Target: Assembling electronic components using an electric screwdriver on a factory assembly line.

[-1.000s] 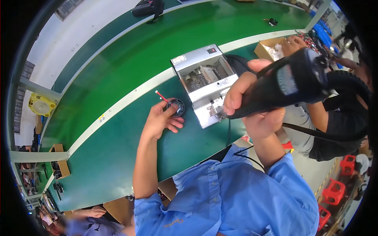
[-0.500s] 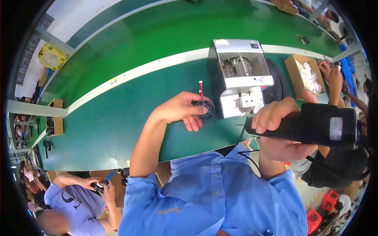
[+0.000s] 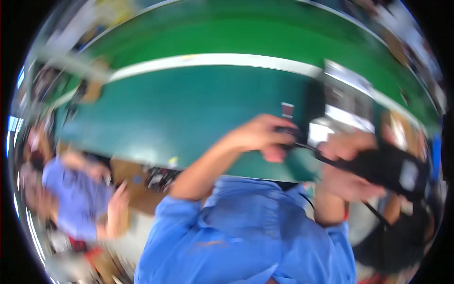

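Motion blur smears this moment. My left hand [image 3: 265, 137] pinches a small round black part [image 3: 289, 134] above the green bench. A short red lead [image 3: 287, 111] with a pale end sticks up from that part. In my right hand [image 3: 347, 161] is a black electric screwdriver [image 3: 390, 165], held nearly level with its body to the right. Its thin shaft [image 3: 306, 146] points left and reaches the round part; whether the tip touches it, the blur hides. Just beyond my right hand stands a silver and black screw feeder [image 3: 350, 90].
A cardboard box [image 3: 399, 128] with white pieces stands right of the feeder. A pale rail [image 3: 213, 59] runs along the bench's far side. At lower left a person in a purple shirt [image 3: 75, 194] works with their hands; another dark-clad person [image 3: 392, 241] is at lower right.
My view has turned, so the feeder and bench sit farther right. The screwdriver's tip has moved from beside the feeder over to the round part in my left hand.
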Tool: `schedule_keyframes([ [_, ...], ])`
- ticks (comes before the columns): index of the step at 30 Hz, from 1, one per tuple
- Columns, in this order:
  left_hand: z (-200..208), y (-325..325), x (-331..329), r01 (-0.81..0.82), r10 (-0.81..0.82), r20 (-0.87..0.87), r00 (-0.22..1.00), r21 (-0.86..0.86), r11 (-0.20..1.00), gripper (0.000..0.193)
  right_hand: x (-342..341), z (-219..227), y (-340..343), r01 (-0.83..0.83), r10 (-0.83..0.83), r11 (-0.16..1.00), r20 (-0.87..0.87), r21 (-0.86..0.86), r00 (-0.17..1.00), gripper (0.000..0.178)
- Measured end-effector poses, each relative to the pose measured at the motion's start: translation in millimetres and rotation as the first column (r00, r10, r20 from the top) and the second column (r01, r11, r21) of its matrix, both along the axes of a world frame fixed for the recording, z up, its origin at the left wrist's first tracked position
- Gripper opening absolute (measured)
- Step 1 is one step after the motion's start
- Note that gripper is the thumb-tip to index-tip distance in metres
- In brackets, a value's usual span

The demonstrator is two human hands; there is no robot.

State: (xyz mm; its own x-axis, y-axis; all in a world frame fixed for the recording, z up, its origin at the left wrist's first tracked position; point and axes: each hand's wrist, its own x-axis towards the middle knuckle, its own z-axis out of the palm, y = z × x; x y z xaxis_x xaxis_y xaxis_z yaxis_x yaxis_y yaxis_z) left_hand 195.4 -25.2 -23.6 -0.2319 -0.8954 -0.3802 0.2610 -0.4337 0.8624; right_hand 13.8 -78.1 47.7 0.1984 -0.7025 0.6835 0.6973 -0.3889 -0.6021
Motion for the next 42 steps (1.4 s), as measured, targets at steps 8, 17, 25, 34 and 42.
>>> schedule_keyframes([
  [8,-5,12,-19,-0.163,0.158,-0.084,0.984,-0.058,0.985,0.033,-25,-4,-33,-0.195,0.192,0.969,-0.031,-0.151,0.981,0.084],
  [17,-2,27,-23,-0.216,0.217,-0.153,0.964,0.029,0.976,0.036,13,9,-2,-0.183,0.185,0.981,0.029,-0.063,0.982,0.081],
  [25,1,23,-28,-0.181,0.187,-0.112,0.976,0.063,0.982,0.036,4,-3,-4,-0.192,0.190,0.979,-0.038,-0.073,0.981,0.099],
  [34,5,21,-28,-0.189,0.195,-0.081,0.978,0.079,0.979,0.031,4,-4,-6,-0.206,0.204,0.977,-0.048,-0.046,0.978,0.100],
  [42,6,22,-26,-0.185,0.189,-0.079,0.979,0.064,0.981,0.031,6,-3,-5,-0.223,0.221,0.974,-0.051,-0.037,0.974,0.100],
])
